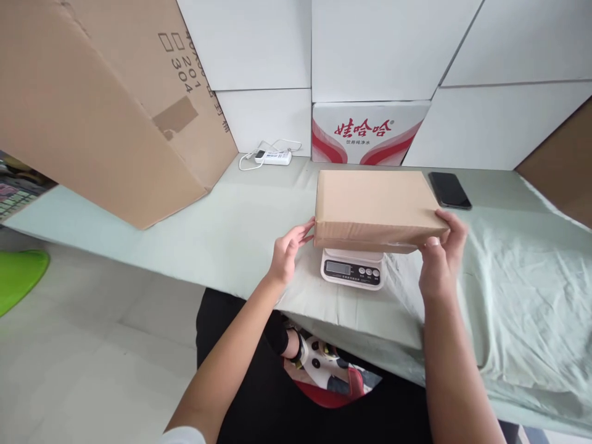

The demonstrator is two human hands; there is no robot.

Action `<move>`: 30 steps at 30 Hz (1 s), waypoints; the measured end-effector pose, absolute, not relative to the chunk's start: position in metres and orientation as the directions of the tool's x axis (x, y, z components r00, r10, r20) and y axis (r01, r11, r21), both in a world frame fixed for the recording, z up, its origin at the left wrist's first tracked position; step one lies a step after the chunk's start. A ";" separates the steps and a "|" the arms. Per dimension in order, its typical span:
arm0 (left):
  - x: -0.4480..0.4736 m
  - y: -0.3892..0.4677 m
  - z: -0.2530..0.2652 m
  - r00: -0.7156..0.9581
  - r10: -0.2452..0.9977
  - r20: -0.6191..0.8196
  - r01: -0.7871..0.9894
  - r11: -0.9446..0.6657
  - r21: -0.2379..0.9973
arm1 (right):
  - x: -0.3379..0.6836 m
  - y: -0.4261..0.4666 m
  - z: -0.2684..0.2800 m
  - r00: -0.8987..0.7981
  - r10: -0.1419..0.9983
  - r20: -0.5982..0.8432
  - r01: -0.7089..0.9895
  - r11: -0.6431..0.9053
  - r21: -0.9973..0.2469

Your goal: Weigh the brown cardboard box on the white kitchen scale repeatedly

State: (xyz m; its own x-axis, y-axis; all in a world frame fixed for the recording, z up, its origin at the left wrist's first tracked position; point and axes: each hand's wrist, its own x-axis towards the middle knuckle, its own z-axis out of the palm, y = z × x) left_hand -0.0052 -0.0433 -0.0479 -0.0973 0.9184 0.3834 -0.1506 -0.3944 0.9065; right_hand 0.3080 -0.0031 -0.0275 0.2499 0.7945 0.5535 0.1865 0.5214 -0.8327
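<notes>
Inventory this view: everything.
small carton: 1, brown, between hands
scale: 1, white, under small carton
phone: 1, black, right rear
corded device: 1, white, left rear
printed box: 1, white-red, rear
large carton: 1, brown, left
cardboard: 1, brown, right edge
rear panels: 5+, white, back
cloth: 1, pale green, tabletop
unclear object: 1, green, left edge
clutter: several, mixed, left edge
patterned items: uncounted, red-white, below
left hand: 1, bare, small carton
right hand: 1, bare, small carton
legs: 2, black-clad, below

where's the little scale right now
In the head view, the scale sits just right of centre on the pale green cloth, beneath the cardboard box and between the left hand and right hand.
</notes>
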 end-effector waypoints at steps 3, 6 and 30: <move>-0.006 -0.042 -0.044 -0.111 0.918 0.380 -0.123 -0.392 0.912 | 0.301 -0.007 -0.020 0.242 0.775 0.584 0.200 0.550 -0.811; -0.008 -0.042 -0.043 -0.130 0.916 0.380 -0.123 -0.395 0.910 | 0.299 -0.008 -0.017 0.229 0.735 0.638 0.245 0.590 -0.769; -0.014 -0.044 -0.045 -0.282 0.897 0.341 -0.062 -0.371 0.926 | 0.287 -0.012 -0.002 0.607 0.583 0.539 0.108 0.612 -0.783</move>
